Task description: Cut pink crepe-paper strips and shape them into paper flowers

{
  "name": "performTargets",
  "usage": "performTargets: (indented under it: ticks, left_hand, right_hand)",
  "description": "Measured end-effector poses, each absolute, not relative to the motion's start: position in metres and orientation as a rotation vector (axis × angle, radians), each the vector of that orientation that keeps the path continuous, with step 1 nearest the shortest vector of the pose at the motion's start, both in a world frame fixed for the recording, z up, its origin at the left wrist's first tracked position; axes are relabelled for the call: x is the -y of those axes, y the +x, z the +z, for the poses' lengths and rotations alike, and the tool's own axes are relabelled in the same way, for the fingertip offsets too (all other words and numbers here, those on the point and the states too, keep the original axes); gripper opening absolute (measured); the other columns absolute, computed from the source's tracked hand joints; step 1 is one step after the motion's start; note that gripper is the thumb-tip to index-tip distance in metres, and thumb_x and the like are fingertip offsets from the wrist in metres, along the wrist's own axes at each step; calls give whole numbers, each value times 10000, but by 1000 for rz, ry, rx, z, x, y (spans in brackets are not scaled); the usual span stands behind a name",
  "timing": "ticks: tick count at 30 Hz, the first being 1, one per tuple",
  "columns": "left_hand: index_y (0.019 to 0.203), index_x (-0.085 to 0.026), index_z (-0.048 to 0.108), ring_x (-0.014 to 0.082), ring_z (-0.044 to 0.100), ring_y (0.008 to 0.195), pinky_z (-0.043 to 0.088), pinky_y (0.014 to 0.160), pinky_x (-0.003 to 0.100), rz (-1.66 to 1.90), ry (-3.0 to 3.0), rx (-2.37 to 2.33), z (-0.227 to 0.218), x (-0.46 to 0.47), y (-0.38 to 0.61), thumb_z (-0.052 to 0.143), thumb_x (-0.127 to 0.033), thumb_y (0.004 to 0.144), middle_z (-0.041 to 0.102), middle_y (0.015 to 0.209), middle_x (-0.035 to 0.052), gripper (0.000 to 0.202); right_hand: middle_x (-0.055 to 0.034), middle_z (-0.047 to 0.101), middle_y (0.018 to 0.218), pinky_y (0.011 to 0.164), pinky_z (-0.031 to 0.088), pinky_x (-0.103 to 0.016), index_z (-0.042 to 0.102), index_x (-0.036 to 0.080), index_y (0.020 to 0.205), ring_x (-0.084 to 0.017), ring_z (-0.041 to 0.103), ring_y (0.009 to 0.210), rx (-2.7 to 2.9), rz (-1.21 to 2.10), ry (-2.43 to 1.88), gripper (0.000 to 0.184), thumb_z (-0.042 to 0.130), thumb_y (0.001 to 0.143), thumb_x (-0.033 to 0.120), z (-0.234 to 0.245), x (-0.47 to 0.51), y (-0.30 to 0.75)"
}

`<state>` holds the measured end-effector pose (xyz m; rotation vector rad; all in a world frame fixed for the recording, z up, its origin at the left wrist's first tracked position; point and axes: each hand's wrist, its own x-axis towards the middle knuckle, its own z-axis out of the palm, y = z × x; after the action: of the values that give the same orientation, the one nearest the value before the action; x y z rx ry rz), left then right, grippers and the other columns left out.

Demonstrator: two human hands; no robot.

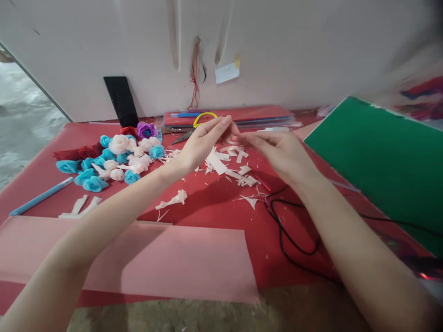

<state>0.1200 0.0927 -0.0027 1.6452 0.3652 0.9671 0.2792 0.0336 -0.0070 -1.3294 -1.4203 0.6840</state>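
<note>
Over the middle of the red-covered table, my left hand and my right hand meet at the fingertips. The fingers of both are closed in a pinch and slightly blurred; anything between them is too small or hidden to make out. Below them lie cream paper scraps and thin slivers. Scissors with a yellow handle rest just behind my left hand. To the left is a heap of paper flowers: blue ones, pale pink ones, a purple one and dark red ones.
A pink paper sheet lies along the front edge. At the left is a blue stick-like tool. A black phone-like slab leans on the white wall. A black cable loops beneath my right forearm, beside a green board.
</note>
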Motion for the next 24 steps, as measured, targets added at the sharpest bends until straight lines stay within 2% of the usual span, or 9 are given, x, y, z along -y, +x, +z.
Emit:
performTargets:
  ticks: [3,6,9,12,15,18,21,24]
  left_hand:
    - [694,-163,527,72,462,622,403,648,213,965,1597,-351,-1,-90,120,337,-279,899,457,647,-12,303]
    - [712,-155,550,71,484,631,409,645,209,925,1554,-330,-1,-88,118,359,-288,892,470,634,-16,295]
    - [704,-144,572,73,497,643,411,658,218,887,1558,-335,-2,-87,113,413,-307,871,507,650,-12,283]
    - [667,-142,583,78,522,678,409,744,243,939,1598,-398,-7,-88,108,459,-370,842,571,706,0,313]
    - [573,-148,553,89,534,704,391,820,268,994,1626,-539,-15,-93,105,460,-406,827,568,658,-4,374]
    - [581,-154,533,85,534,710,398,814,267,1044,1552,-670,-24,-97,105,481,-389,812,554,666,-12,334]
    - [752,-166,590,96,578,796,416,825,267,934,1393,-591,-27,-95,106,485,-390,815,618,825,3,255]
    - [847,-170,624,125,592,915,404,890,277,728,1317,-434,-23,-89,107,452,-414,839,659,895,24,298]
  right_hand:
    - [-12,683,905,840,481,-357,680,273,898,-174,618,898,1539,950,-1240,244,620,711,418,-14,-34,268]
    - [1,692,784,771,505,-313,701,276,769,-150,638,772,1511,1053,-1240,123,681,663,334,-12,-28,253]
    - [6,665,617,683,512,-302,692,253,618,-129,614,605,1354,974,-1301,43,703,629,293,-7,-22,245]
    - [8,645,575,649,496,-296,674,234,558,-121,588,569,1244,821,-1344,80,748,551,265,-5,-21,244]
    - [25,614,541,632,480,-299,649,236,518,-112,553,545,1214,753,-1322,121,765,512,270,-6,-22,247]
    - [20,631,609,682,477,-319,658,247,554,-128,564,617,1234,742,-1259,90,742,555,280,-7,-23,248]
    - [21,648,724,780,466,-336,680,283,626,-142,579,749,1249,734,-1204,13,693,624,281,-6,-24,248]
    - [27,609,874,844,438,-323,688,328,678,-134,556,887,1307,760,-1147,94,638,670,248,-5,-25,250]
